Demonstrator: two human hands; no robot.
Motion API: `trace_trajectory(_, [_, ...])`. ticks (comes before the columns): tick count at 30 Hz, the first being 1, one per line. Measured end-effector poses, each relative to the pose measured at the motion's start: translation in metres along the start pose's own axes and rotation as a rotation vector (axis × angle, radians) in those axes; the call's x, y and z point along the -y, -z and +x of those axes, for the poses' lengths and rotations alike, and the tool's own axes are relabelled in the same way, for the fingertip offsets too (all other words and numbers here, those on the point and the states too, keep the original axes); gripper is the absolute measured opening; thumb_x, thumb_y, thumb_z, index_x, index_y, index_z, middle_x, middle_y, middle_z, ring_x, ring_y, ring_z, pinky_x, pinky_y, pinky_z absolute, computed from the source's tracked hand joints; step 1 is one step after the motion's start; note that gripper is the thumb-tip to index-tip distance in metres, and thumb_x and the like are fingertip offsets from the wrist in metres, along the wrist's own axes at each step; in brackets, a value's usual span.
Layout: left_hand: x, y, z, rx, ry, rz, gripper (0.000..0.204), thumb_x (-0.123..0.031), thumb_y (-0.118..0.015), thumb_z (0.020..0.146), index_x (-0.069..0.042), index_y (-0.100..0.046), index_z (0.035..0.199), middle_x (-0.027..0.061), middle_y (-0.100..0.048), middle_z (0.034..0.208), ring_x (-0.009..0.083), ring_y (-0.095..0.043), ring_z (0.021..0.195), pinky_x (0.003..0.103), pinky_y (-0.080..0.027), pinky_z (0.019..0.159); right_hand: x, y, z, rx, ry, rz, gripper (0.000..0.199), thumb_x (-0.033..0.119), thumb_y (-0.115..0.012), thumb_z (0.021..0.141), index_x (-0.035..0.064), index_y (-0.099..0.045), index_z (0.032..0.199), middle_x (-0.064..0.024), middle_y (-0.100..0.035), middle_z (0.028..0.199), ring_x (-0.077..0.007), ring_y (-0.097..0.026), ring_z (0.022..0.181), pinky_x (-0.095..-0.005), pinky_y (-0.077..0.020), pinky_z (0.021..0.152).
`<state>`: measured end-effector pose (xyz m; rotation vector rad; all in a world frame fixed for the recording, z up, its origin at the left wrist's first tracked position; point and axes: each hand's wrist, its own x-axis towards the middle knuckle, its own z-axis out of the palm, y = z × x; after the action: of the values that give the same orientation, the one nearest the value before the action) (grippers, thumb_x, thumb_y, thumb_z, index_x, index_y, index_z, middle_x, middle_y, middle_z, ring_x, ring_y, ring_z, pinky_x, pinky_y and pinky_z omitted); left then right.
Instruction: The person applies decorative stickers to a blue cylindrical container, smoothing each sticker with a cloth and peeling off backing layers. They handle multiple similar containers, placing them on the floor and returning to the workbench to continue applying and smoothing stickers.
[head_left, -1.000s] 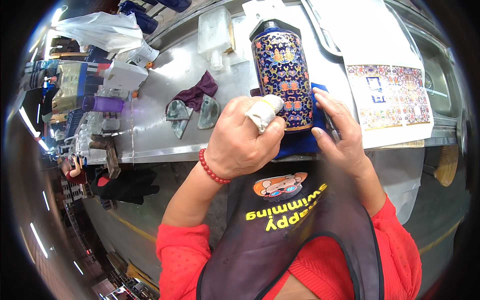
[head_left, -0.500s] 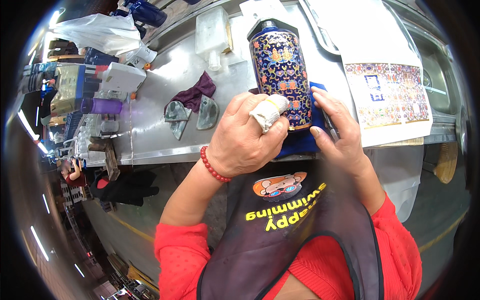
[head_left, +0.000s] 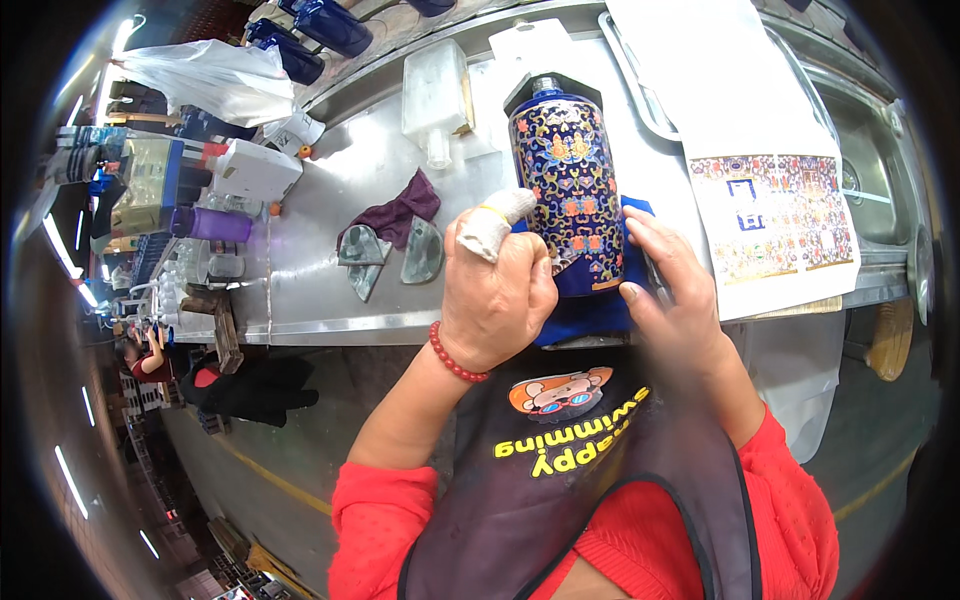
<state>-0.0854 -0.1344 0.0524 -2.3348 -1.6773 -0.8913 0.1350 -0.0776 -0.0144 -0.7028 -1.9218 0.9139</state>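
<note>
Bottle (head_left: 570, 190) on its side, patterned face up!
Deep blue, crowded with gold scrolls and pink and orange motifs; the silvery neck points away from the person, the base lies over a blue cloth (head_left: 580, 326) at the tabletop's (head_left: 330, 190) near edge. And the wrap (head_left: 488, 230), whitish, yellow-banded, covers a left hand (head_left: 500, 295) finger, tip at the bottle's left side, contact unclear.

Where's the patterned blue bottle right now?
Head view, upper part, just right of centre: the patterned blue bottle, near end between left hand and right hand, left of the printed sheet.
</note>
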Motion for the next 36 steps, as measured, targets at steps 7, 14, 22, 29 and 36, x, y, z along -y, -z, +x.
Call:
trace_trajectory(7, [-0.005, 0.002, -0.003, 0.118, 0.068, -0.136, 0.022, -0.019, -0.077, 0.085, -0.007, -0.063, 0.096, 0.0230, -0.057, 0.126, 0.0378, -0.051, 0.118, 0.047, -0.039, 0.098, 0.000, -0.001, 0.000, -0.007, 0.016, -0.009, 0.059, 0.000, -0.071, 0.081, -0.0028, -0.056, 0.138, -0.0243, -0.058, 0.140, -0.0396, -0.058, 0.125, -0.0431, -0.0453, 0.106])
trace_trajectory(14, [0.002, 0.000, 0.000, 0.063, -0.050, 0.008, 0.017, -0.016, -0.073, 0.091, -0.004, -0.062, 0.095, 0.0254, -0.061, 0.122, 0.0400, -0.059, 0.106, 0.047, -0.045, 0.093, 0.002, -0.001, 0.000, 0.023, 0.061, -0.060, 0.068, 0.005, -0.078, 0.078, -0.0021, -0.053, 0.141, -0.0249, -0.053, 0.144, -0.0416, -0.055, 0.126, -0.0453, -0.0449, 0.105])
trace_trajectory(22, [-0.001, -0.006, -0.018, -0.061, 0.114, -0.186, 0.030, -0.025, -0.078, 0.089, -0.002, -0.061, 0.098, 0.0237, -0.060, 0.113, 0.0392, -0.059, 0.101, 0.045, -0.048, 0.088, -0.002, -0.018, 0.004, -0.041, 0.116, -0.259, 0.084, 0.012, -0.086, 0.072, -0.0029, -0.048, 0.145, -0.0277, -0.051, 0.143, -0.0458, -0.053, 0.124, -0.0492, -0.0458, 0.102])
trace_trajectory(29, [-0.003, -0.007, -0.022, -0.044, 0.091, -0.101, 0.013, -0.009, -0.072, 0.087, -0.002, -0.062, 0.092, 0.0217, -0.062, 0.112, 0.0386, -0.059, 0.098, 0.045, -0.048, 0.085, -0.002, -0.021, 0.006, -0.057, 0.129, -0.264, 0.082, 0.015, -0.086, 0.074, -0.0084, -0.048, 0.142, -0.0287, -0.057, 0.135, -0.0464, -0.058, 0.119, -0.0494, -0.0479, 0.100])
trace_trajectory(36, [-0.004, 0.004, -0.014, -0.111, 0.111, -0.261, 0.029, -0.028, -0.075, 0.091, -0.003, -0.061, 0.093, 0.0207, -0.061, 0.105, 0.0378, -0.058, 0.095, 0.042, -0.047, 0.084, 0.014, -0.010, 0.008, -0.026, -0.038, -0.138, 0.071, 0.027, -0.080, 0.087, -0.0097, -0.050, 0.139, -0.0291, -0.062, 0.127, -0.0447, -0.061, 0.114, -0.0465, -0.0485, 0.098])
